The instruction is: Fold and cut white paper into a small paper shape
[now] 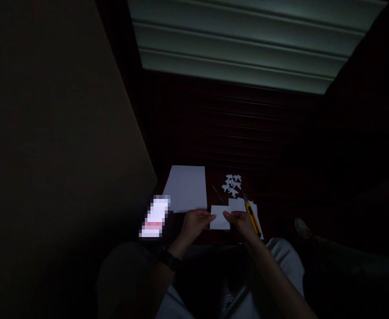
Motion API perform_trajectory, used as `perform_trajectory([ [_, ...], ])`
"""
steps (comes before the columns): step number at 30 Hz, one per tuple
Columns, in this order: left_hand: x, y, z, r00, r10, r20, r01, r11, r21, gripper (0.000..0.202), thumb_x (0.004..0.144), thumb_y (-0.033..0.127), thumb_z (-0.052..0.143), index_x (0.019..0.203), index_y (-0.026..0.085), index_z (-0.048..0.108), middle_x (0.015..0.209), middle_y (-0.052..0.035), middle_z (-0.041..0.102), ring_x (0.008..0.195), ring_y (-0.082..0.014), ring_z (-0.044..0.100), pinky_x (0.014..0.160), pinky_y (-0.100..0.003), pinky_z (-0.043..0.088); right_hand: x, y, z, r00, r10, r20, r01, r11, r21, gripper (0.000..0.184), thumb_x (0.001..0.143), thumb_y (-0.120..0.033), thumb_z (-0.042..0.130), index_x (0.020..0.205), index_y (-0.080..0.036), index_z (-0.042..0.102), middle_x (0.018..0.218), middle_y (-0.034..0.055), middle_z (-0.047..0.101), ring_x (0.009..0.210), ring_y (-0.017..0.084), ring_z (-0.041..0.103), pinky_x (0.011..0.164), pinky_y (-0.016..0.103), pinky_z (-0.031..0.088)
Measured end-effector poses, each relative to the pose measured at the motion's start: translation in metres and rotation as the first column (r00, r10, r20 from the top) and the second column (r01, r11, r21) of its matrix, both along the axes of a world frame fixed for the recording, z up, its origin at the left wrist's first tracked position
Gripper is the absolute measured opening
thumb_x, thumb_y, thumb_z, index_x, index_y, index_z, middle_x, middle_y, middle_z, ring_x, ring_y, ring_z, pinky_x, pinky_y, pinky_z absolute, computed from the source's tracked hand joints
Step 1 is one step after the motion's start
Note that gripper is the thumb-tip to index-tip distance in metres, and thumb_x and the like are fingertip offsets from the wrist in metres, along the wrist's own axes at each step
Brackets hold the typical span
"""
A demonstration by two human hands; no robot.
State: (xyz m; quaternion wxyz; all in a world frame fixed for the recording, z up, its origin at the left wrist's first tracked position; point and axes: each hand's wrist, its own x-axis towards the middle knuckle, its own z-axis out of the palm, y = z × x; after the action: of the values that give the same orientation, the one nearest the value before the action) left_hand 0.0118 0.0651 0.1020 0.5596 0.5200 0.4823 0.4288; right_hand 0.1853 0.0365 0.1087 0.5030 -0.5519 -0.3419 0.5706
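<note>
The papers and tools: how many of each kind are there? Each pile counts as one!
Yellow knife: 1
Pen-like stick: 1
Big white paper: 1
Small white paper held by the left hand and right hand: 1
Pile of little paper pieces (too jumbled to count singly): 1
Pile of papers under the knife: 1
Total: 6

Pen behind paper piece, sheet left, cutter on slips right

A dark counter fills the frame's lower centre. A large white sheet lies left of the midline; to its right, a slim pen, small white paper pieces, overlapping smaller sheets.
</note>
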Motion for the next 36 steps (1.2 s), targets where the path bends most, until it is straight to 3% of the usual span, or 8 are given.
perform_trajectory([
  [5, -0.001, -0.002, 0.004, 0.997, -0.024, 0.07, 0.03, 0.996, -0.08, 0.033, 0.059, 0.041, 0.071, 0.072, 0.011, 0.066, 0.067, -0.0081, 0.069, 0.055, -0.0165, 0.062, 0.046, -0.022, 0.046, -0.001, 0.003, -0.002, 0.999, -0.007, -0.038, 0.004, 0.997, -0.081, 0.035, 0.056, -0.047, 0.07, 0.056, -0.015, 0.057, 0.056, 0.0027, 0.061, 0.048, 0.016, 0.056, 0.042, 0.027, 0.047],
  [9, -0.001, -0.001, 0.007, 0.999, 0.024, 0.045, -0.021, 0.998, -0.057, 0.033, 0.058, 0.042, 0.071, 0.068, 0.011, 0.065, 0.065, -0.0078, 0.068, 0.056, -0.0165, 0.061, 0.046, -0.022, 0.045, -0.003, 0.001, -0.005, 1.0, -0.018, -0.024, 0.015, 0.991, -0.133, 0.036, 0.055, -0.046, 0.072, 0.053, -0.017, 0.052, 0.047, 0.0001, 0.056, 0.042, 0.015, 0.056, 0.04, 0.026, 0.047],
  [12, -0.002, -0.001, 0.008, 0.998, 0.045, 0.036, -0.044, 0.998, -0.047, 0.032, 0.058, 0.041, 0.072, 0.066, 0.012, 0.065, 0.062, -0.0067, 0.067, 0.052, -0.0146, 0.059, 0.045, -0.021, 0.043, -0.002, 0.0, -0.007, 1.0, 0.022, -0.008, -0.023, 0.988, -0.151, 0.036, 0.055, -0.047, 0.072, 0.055, -0.016, 0.052, 0.051, 0.0023, 0.059, 0.043, 0.017, 0.059, 0.038, 0.025, 0.047],
  [19, -0.003, -0.004, 0.011, 0.993, 0.101, 0.063, -0.099, 0.995, -0.03, 0.031, 0.058, 0.043, 0.07, 0.061, 0.012, 0.064, 0.05, -0.0012, 0.059, 0.044, -0.0107, 0.051, 0.042, -0.02, 0.038, -0.005, 0.0, -0.006, 0.999, 0.031, -0.027, -0.033, 0.996, -0.078, 0.037, 0.057, -0.047, 0.071, 0.055, -0.016, 0.05, 0.055, 0.0034, 0.061, 0.046, 0.018, 0.061, 0.042, 0.026, 0.049],
  [24, -0.004, -0.003, 0.013, 0.99, 0.116, 0.076, -0.113, 0.993, -0.032, 0.03, 0.059, 0.042, 0.07, 0.063, 0.012, 0.064, 0.053, -0.002, 0.06, 0.047, -0.0112, 0.052, 0.043, -0.02, 0.038, -0.006, -0.003, -0.005, 0.996, 0.082, -0.022, -0.085, 0.985, -0.148, 0.038, 0.055, -0.048, 0.071, 0.059, -0.014, 0.054, 0.054, 0.0079, 0.064, 0.046, 0.019, 0.061, 0.042, 0.027, 0.048],
  [30, -0.004, -0.005, 0.015, 0.988, 0.128, 0.083, -0.126, 0.991, -0.033, 0.032, 0.061, 0.044, 0.068, 0.064, 0.013, 0.064, 0.054, -0.0013, 0.06, 0.047, -0.0101, 0.051, 0.043, -0.019, 0.037, -0.01, -0.006, -0.001, 0.997, 0.071, -0.032, -0.074, 0.993, -0.089, 0.042, 0.056, -0.052, 0.07, 0.058, -0.015, 0.051, 0.05, 0.0061, 0.063, 0.039, 0.016, 0.058, 0.04, 0.026, 0.047],
  [36, 0.003, -0.006, 0.019, 0.986, 0.097, 0.134, -0.095, 0.995, -0.02, 0.036, 0.066, 0.047, 0.063, 0.072, 0.012, 0.065, 0.072, -0.0057, 0.067, 0.065, -0.0164, 0.06, 0.056, -0.023, 0.045, -0.011, -0.008, 0.006, 0.992, 0.123, 0.006, -0.122, 0.991, -0.058, 0.042, 0.057, -0.053, 0.069, 0.059, -0.013, 0.053, 0.051, 0.0081, 0.064, 0.038, 0.015, 0.056, 0.037, 0.023, 0.043],
])
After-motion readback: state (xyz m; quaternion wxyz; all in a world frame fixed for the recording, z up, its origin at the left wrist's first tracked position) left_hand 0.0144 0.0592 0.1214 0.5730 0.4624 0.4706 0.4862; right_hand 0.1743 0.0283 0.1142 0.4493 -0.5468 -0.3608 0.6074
